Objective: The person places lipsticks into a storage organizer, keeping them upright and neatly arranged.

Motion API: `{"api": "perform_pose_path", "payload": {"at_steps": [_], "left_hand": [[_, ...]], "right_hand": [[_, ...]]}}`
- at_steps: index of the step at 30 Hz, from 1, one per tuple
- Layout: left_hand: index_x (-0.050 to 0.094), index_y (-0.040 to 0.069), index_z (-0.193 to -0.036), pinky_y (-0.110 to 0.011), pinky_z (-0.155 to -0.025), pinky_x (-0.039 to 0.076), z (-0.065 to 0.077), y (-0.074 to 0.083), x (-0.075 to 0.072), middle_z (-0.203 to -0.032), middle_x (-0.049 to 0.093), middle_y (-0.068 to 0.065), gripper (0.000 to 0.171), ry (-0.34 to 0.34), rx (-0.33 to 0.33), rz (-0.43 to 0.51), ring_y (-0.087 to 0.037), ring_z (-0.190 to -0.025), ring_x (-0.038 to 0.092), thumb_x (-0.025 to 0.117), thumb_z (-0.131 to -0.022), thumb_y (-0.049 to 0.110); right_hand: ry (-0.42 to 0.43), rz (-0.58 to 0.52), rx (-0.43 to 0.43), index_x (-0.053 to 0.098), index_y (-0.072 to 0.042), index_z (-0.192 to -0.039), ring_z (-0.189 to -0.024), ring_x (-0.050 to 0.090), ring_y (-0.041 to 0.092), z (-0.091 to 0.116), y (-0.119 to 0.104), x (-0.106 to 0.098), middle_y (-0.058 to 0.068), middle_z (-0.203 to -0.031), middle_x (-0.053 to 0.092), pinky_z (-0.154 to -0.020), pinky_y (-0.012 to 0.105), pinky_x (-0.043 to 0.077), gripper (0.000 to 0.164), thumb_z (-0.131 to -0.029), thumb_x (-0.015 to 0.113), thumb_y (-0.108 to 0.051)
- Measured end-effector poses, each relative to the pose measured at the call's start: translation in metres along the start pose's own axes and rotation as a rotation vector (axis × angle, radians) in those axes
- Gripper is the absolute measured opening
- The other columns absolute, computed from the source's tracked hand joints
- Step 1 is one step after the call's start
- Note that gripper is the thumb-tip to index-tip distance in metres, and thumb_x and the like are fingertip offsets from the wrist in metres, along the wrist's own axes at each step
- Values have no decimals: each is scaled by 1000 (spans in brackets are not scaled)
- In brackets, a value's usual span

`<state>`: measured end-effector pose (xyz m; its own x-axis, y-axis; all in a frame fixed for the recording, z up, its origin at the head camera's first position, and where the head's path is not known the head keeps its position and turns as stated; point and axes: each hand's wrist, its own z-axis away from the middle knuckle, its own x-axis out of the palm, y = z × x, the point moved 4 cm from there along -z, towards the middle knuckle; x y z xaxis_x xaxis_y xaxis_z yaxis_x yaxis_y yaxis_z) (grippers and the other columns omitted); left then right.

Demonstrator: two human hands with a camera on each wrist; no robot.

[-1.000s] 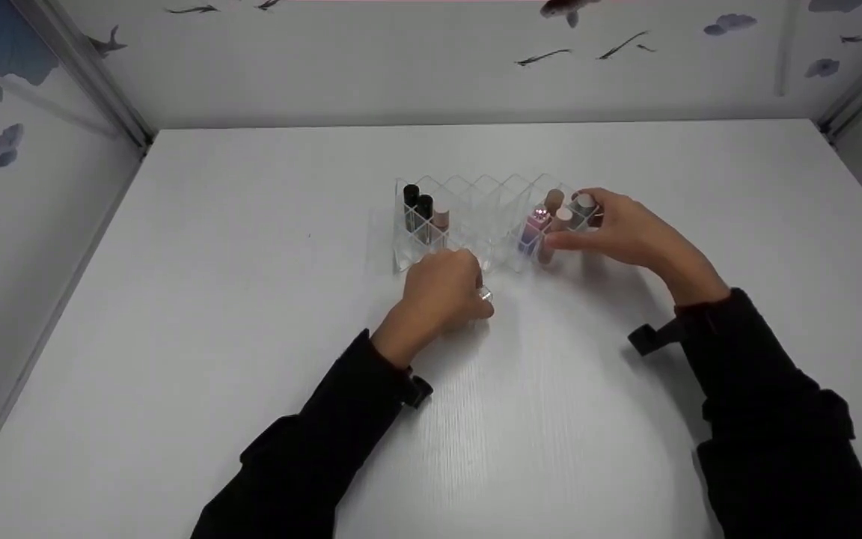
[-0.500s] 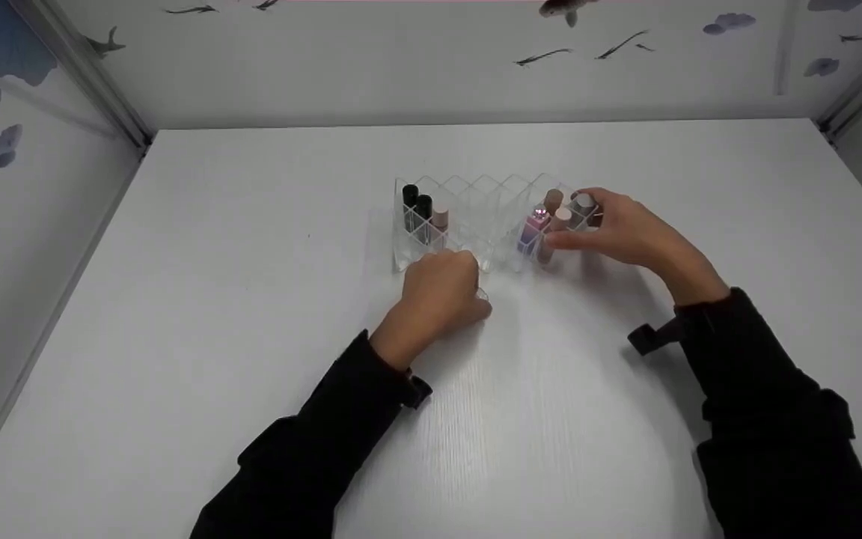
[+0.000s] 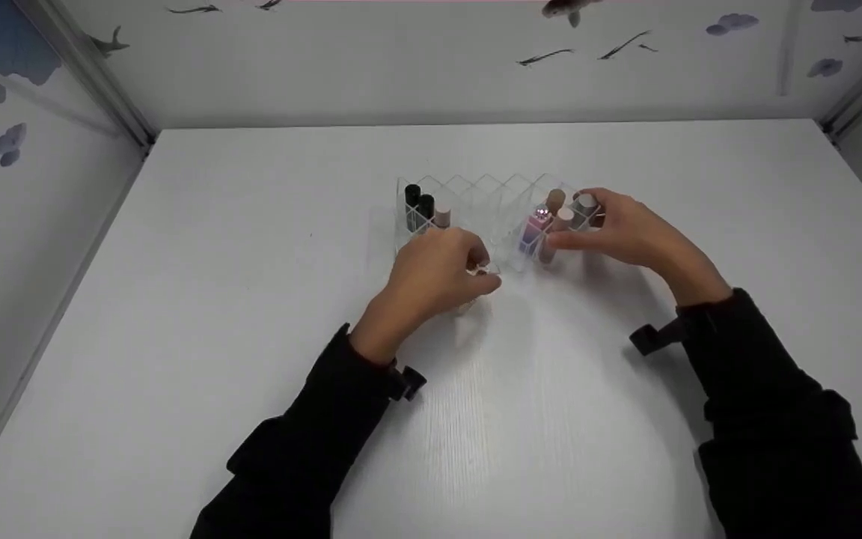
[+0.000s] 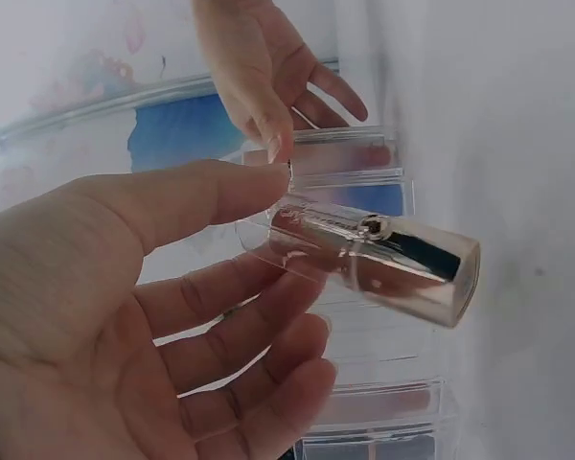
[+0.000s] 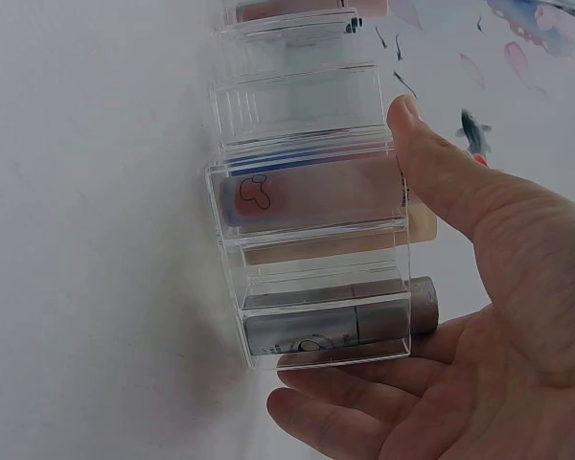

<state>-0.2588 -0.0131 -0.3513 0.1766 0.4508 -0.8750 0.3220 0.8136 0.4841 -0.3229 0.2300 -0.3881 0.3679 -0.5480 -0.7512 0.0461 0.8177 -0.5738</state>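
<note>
Near the front of a clear diamond-celled lipstick organizer [image 3: 485, 213], my left hand [image 3: 431, 271] pinches a gold lipstick tube [image 4: 388, 257] by its clear end, between thumb and fingertips. In the left wrist view the tube slants, shiny gold base pointing away from the palm; the head view mostly hides it behind the fingers. My right hand [image 3: 625, 228] holds the organizer's right end, thumb at the front and fingers around the far side. Beside that thumb stand a pink-purple tube [image 3: 535, 229], a pale-pink-capped tube [image 3: 563, 218] and a silver-capped tube [image 5: 307, 331].
Two black-capped tubes [image 3: 419, 203] and a beige-capped tube [image 3: 442, 217] stand in the organizer's left cells. A tan-capped tube [image 3: 555, 200] is at its right rear. The white table [image 3: 251, 224] meets patterned panels [image 3: 401, 75] at the back and sides.
My left hand has risen and moved slightly forward toward the organizer, lifting the lipstick tube, with its thumb and fingers now more visible. My right hand and the organizer stay in place.
</note>
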Motion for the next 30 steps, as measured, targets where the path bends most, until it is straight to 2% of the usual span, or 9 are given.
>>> {"api": "perform_pose_path", "payload": {"at_steps": [3,8,15,21,26,30], "left_hand": [[73,13,-97,-27,-69,49,-1,0,-4,-88,71,2,27,9,29,35,-11,-80,61,68,-82,35],[72,14,-101,-26,-76,48,-1,-1,-11,-91,71,3,27,43,49,153,-9,-82,63,67,-85,35],[70,11,-108,-21,-75,50,-6,-5,-13,-97,71,2,33,87,79,444,-8,-84,63,67,-87,36],[70,12,-109,-24,-76,52,-10,-8,-11,-97,70,1,33,125,111,698,-10,-85,64,68,-86,37],[71,12,-106,-33,-79,53,-14,-12,-4,-96,70,-2,31,143,101,828,-15,-84,64,68,-86,36],[71,13,-103,-35,-78,53,-16,-17,1,-94,70,-4,30,120,53,913,-18,-83,63,70,-85,37]], "right_hand": [[2,5,6,29,-9,-145,-122,42,29,0,-1,0,14,-139,43,-101,53,36,117,-58,67,-78],[-3,-10,11,27,-9,-146,-124,41,29,0,-2,0,14,-141,42,-102,54,35,119,-58,68,-77],[-10,-1,22,24,-8,-148,-123,41,30,0,-2,0,16,-142,40,-101,54,36,122,-57,67,-78],[-6,-8,12,28,-8,-146,-123,42,29,0,-1,0,14,-140,43,-100,53,37,118,-59,67,-77],[-1,-3,13,30,-8,-144,-123,42,29,-1,0,0,13,-138,44,-100,53,37,117,-57,67,-78],[2,-1,10,31,-9,-144,-120,43,29,-2,-1,0,13,-136,45,-99,52,37,117,-57,67,-79]]}}
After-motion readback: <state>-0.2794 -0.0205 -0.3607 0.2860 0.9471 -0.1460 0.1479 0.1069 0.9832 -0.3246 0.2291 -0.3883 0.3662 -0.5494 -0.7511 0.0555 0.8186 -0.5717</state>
